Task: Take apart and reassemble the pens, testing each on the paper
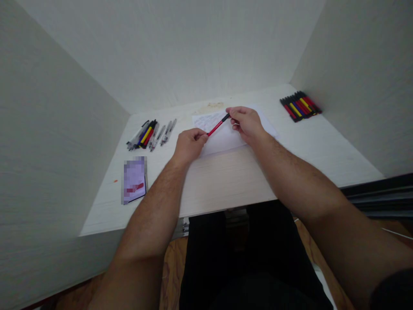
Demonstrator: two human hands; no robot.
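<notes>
A red pen (215, 128) with a black end is stretched between my two hands, above a white sheet of paper (222, 144) that bears scribbles on its upper left part. My left hand (191, 145) pinches the pen's lower left end. At the upper right, the fingers of my right hand (245, 122) are closed on its black end. My right hand covers part of the paper's right side.
Clear and coloured pens (146, 134) lie at the back left, with several clear pens beside them. A phone (134, 180) rests nearer on the left. A row of red, yellow and blue pens (300, 106) lies by the right wall. Walls enclose the white table (226, 181).
</notes>
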